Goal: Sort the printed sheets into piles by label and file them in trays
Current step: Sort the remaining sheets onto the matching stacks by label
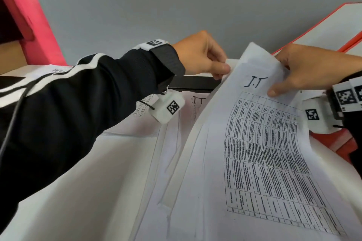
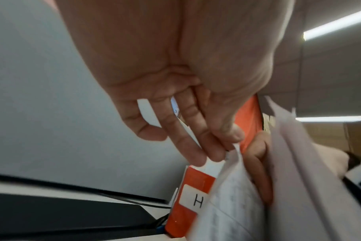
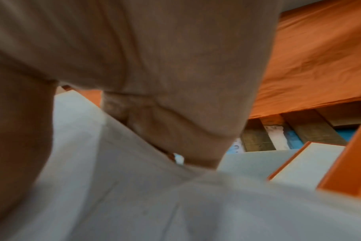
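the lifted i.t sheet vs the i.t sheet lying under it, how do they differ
The lifted I.T sheet is raised and curved, gripped by the right hand and pinched at its top edge by the left hand; the lower I.T sheet lies flat on the pile, untouched. The lifted sheet shows its whole table; the lower sheet is mostly covered. Both bear a handwritten I.T above a printed table.

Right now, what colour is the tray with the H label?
Orange tray; white label; clearest in left wrist view.

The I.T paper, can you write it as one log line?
I.T sheet: lifted, curved | left hand: pinches top edge | right hand: grips top | orange tray: behind
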